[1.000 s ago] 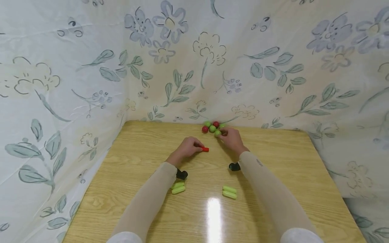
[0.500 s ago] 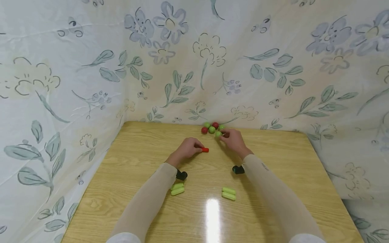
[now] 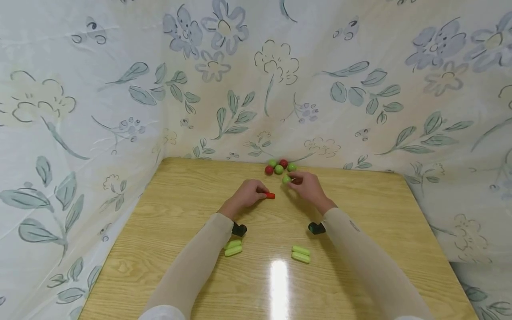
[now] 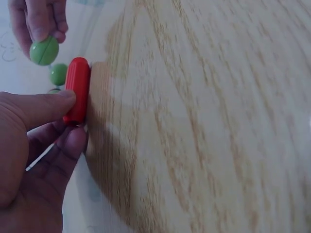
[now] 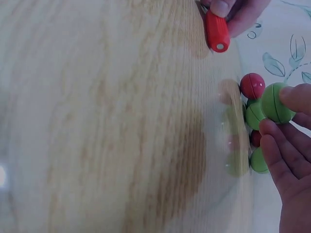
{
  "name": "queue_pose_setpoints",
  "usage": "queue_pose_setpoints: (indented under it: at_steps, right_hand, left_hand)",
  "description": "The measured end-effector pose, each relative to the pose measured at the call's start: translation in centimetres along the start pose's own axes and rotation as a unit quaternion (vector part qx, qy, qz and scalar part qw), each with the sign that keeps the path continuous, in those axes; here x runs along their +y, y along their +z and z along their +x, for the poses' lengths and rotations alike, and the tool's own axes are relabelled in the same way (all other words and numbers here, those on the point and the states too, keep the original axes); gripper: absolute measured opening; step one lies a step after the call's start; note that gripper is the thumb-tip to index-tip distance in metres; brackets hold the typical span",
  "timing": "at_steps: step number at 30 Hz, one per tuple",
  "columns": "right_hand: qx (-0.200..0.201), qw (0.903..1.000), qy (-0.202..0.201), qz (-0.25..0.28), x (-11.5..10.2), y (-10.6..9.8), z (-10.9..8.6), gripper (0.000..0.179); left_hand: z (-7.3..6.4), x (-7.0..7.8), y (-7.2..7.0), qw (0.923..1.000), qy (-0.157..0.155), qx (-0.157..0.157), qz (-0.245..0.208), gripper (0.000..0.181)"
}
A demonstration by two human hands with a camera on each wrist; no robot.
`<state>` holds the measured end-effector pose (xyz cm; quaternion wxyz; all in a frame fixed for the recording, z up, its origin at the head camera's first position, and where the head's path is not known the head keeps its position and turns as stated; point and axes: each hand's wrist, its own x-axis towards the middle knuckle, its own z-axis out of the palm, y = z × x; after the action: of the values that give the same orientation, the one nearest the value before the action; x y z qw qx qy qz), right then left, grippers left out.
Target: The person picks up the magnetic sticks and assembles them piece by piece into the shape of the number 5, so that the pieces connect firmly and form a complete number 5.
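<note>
My left hand (image 3: 250, 193) pinches a short red ribbed rod (image 4: 77, 87) between thumb and fingers, low over the middle of the table. A small silvery disc shows in the rod's end in the right wrist view. Between the thumb and fingertips of my right hand (image 3: 309, 186) is a green ball (image 5: 277, 103) with a seam round it. That ball is in front of a cluster of balls at the back edge, to the right of the red rod with a gap between. In the cluster, red balls (image 5: 252, 86) and green balls (image 3: 292, 167) lie close together.
Two light green rods (image 3: 301, 254) lie side by side on the right of the wooden table (image 3: 380, 213). Another pair of green rods (image 3: 233, 249) lies beside my left forearm. Black wrist cameras (image 3: 316, 228) jut inward from both wrists. Floral cloth (image 3: 224, 111) hangs behind the table.
My right hand has drawn the green ball out of the cluster, a little toward me. My left hand keeps its place with the red rod.
</note>
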<state>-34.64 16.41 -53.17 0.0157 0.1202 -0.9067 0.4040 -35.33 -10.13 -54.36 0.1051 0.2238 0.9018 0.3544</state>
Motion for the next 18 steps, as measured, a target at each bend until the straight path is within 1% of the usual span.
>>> queue_pose_setpoints:
  at_steps: [5,11,18]
  right_hand:
    - [-0.004,1.0,-0.007,-0.002,-0.4,0.1,-0.6,0.035]
    - [-0.003,0.9999,-0.015,0.004,-0.2,0.3,-1.1,0.034]
    - [-0.03,0.9994,-0.016,0.007,-0.2,0.4,-1.8,0.034]
  left_hand:
    - [0.1,0.1,0.0,1.0,-0.001,0.001,0.001,0.015]
    - [0.3,0.2,0.1,1.0,0.002,0.004,0.001,0.016]
    - [0.3,0.4,0.1,1.0,-0.004,0.009,0.001,0.017]
